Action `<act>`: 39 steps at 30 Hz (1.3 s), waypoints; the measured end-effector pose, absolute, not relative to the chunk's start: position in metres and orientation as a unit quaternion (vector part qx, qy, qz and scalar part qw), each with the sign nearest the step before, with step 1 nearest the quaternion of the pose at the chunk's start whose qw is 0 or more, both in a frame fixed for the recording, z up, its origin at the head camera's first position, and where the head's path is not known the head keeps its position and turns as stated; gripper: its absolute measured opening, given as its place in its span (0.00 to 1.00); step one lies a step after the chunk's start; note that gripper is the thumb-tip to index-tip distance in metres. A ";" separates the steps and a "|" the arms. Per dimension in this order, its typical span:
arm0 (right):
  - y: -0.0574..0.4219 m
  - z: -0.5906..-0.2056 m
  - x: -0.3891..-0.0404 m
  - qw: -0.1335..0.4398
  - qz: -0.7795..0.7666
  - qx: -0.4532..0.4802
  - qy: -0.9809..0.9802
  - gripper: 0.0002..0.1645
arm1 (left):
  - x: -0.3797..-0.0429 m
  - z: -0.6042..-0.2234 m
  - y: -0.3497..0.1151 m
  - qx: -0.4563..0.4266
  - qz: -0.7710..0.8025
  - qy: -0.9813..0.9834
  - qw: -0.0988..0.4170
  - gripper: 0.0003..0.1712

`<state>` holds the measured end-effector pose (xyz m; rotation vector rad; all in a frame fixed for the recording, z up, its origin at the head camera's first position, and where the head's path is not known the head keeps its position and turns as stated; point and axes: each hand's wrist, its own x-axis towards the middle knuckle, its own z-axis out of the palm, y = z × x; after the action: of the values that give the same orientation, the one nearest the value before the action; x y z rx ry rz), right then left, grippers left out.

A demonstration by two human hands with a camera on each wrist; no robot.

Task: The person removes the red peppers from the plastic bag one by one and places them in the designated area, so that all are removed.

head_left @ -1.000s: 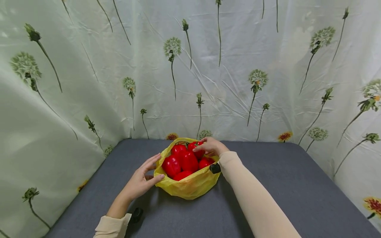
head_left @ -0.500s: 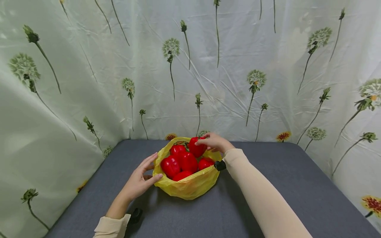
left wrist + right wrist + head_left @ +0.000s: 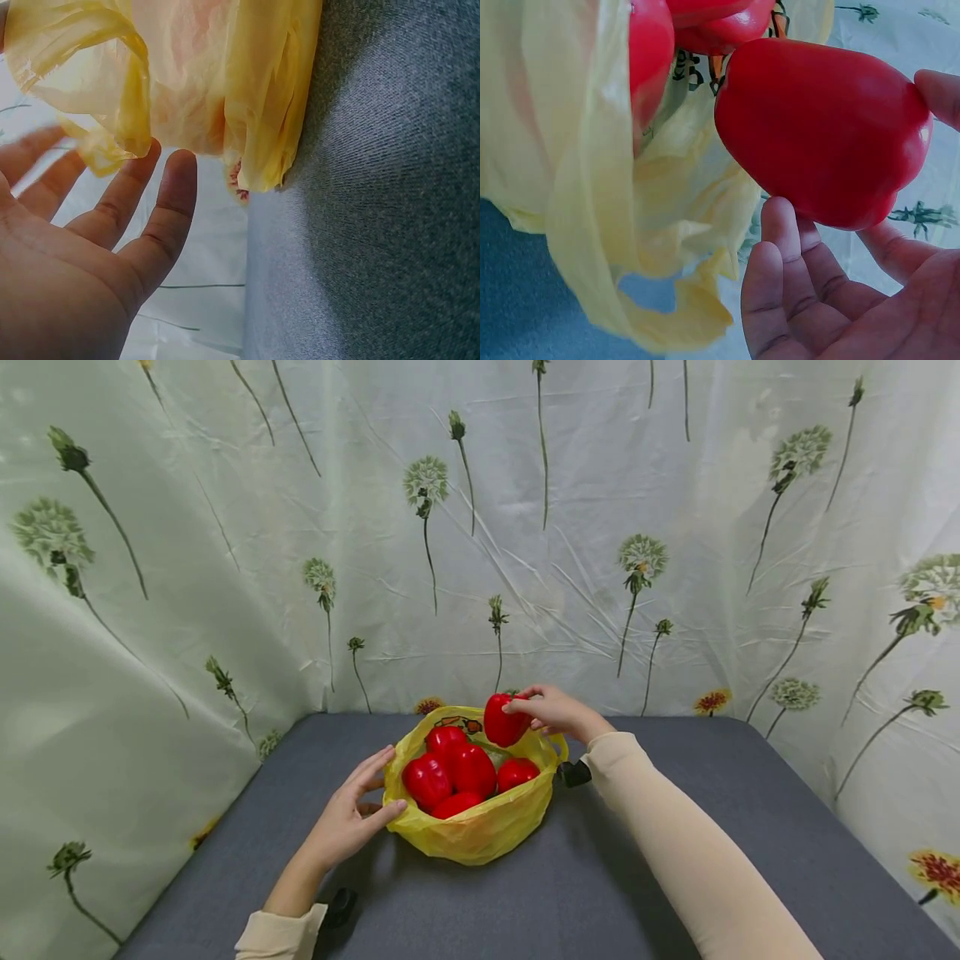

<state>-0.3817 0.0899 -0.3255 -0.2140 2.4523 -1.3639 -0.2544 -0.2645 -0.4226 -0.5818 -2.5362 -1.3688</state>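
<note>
A red bell pepper [image 3: 503, 721] is up at the back right rim of a yellow plastic bag [image 3: 480, 839], pinched between the thumb and fingers of my right hand [image 3: 561, 711]. In the right wrist view this bell pepper [image 3: 821, 131] is smooth and glossy, with the bag's loose handle [image 3: 652, 315] hanging beside it. Several more red bell peppers [image 3: 473, 768] lie inside the rolled-open bag. My left hand [image 3: 348, 818] rests at the bag's left rim, thumb and fingers spread. In the left wrist view its fingers [image 3: 174, 199] are extended, fingertips right at the yellow film.
The bag stands on a dark grey table [image 3: 480, 910]. Behind and to both sides hangs a pale curtain [image 3: 555, 577] printed with dandelions. Black devices [image 3: 574, 774] are strapped at both wrists.
My right hand has lifted a bell pepper from among the others, up and slightly right to the bag's back rim. My left hand stays at the left rim.
</note>
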 end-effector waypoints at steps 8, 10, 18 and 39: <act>0.113 -0.321 -0.380 0.147 -0.478 -0.072 0.863 0.42 | -0.254 -0.425 -0.262 -0.199 -0.445 -0.868 0.097 0.35; 0.121 -0.320 -0.380 0.143 -0.476 -0.069 0.865 0.42 | -0.255 -0.425 -0.260 -0.193 -0.440 -0.871 0.098 0.38; 0.150 -0.317 -0.379 0.131 -0.478 -0.060 0.866 0.42 | -0.255 -0.426 -0.257 -0.170 -0.435 -0.878 0.101 0.43; 0.206 -0.325 -0.372 0.135 -0.504 -0.050 0.851 0.36 | -0.252 -0.427 -0.261 -0.168 -0.454 -0.868 0.109 0.50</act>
<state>-0.3724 0.2062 -0.3249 -0.1455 2.4660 -1.4614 -0.2516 -0.2612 -0.4269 -0.4946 -2.5519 -1.3354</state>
